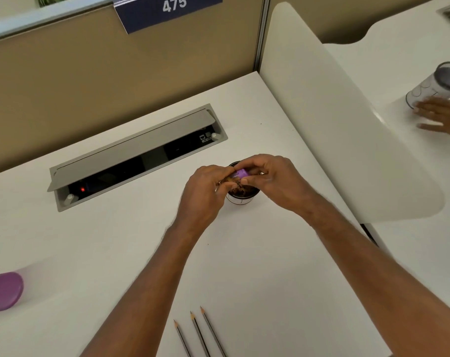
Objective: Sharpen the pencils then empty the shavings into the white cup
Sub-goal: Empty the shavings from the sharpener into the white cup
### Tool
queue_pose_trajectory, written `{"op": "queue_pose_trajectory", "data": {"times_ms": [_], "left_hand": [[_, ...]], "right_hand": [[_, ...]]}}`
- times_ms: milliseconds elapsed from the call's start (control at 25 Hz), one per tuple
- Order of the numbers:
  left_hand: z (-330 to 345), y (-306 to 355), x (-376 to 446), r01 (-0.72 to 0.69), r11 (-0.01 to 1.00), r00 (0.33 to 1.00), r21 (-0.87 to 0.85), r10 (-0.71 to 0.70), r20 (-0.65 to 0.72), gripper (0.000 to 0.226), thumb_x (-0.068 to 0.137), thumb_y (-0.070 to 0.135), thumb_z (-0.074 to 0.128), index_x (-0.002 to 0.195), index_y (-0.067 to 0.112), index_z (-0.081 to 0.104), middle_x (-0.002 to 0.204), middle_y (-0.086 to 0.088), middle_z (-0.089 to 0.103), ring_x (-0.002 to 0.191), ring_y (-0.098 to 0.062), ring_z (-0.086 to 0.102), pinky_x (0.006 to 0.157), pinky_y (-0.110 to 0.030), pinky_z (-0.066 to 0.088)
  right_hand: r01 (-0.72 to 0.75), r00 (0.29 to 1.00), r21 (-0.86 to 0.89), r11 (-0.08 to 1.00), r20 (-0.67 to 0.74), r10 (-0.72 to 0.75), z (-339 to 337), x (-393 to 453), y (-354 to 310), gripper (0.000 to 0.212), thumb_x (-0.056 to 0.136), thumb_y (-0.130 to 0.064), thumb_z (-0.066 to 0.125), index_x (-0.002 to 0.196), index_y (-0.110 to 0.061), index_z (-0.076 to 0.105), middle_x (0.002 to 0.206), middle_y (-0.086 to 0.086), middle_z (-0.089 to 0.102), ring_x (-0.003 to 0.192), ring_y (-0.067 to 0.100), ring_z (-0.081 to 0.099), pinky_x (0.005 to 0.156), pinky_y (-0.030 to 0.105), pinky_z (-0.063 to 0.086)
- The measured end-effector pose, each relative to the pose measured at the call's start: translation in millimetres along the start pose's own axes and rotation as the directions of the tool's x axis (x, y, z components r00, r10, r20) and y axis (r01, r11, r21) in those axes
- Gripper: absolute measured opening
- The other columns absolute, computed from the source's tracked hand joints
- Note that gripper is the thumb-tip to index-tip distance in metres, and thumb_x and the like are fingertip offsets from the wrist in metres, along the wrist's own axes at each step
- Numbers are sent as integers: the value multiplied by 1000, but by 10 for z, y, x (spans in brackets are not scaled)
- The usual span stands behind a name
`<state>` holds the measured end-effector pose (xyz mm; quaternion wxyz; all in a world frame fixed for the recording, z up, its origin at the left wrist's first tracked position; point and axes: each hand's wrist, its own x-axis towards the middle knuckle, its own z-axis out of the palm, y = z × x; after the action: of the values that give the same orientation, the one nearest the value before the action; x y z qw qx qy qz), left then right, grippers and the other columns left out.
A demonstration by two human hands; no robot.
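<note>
A small white cup (240,200) stands mid-desk, with brown shavings (240,191) heaped inside. Both hands meet just above its rim. My right hand (272,180) pinches a purple sharpener (241,173) over the cup. My left hand (205,191) presses against the sharpener's left end, with shavings at its fingertips; what it grips is hidden. Three sharpened pencils (199,333) lie side by side near the desk's front edge, tips pointing away from me.
A grey cable hatch (136,153) sits with its lid raised at the back of the desk. A purple lid or container (3,292) lies at the far left. Beyond a white divider (347,119), another person's hand (440,117) rests by a clear cup (434,86).
</note>
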<state>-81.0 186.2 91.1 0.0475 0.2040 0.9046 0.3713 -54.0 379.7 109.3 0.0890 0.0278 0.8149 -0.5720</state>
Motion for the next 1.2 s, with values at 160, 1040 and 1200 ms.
{"op": "queue_pose_trajectory", "data": {"times_ms": [160,1040,1200], "left_hand": [[0,6,10,28,1000,999,14,-28,29,22,93,25,72,115,27,74,97,6,74,93,-16,59,81,-28,47],[24,-74,-3,65,989,998,129,-68,16,30,93,30,72,122,23,71,110,1,71,106,-16,54,86,-24,35],[26,-63,-10,73,991,997,114,-74,0,32,93,30,72,124,23,70,113,2,71,107,-13,52,87,-23,35]], "right_hand": [[-32,999,-32,999,-3,32,29,37,47,33,89,-7,75,108,-34,74,104,-14,76,97,-1,71,81,11,54],[101,974,-615,782,-100,-204,60,-68,21,26,94,-13,68,120,-18,67,114,-1,66,105,19,57,82,29,50],[68,980,-589,805,-112,-164,72,-81,39,24,95,-14,69,119,-17,67,112,0,65,102,17,57,84,29,51]]}}
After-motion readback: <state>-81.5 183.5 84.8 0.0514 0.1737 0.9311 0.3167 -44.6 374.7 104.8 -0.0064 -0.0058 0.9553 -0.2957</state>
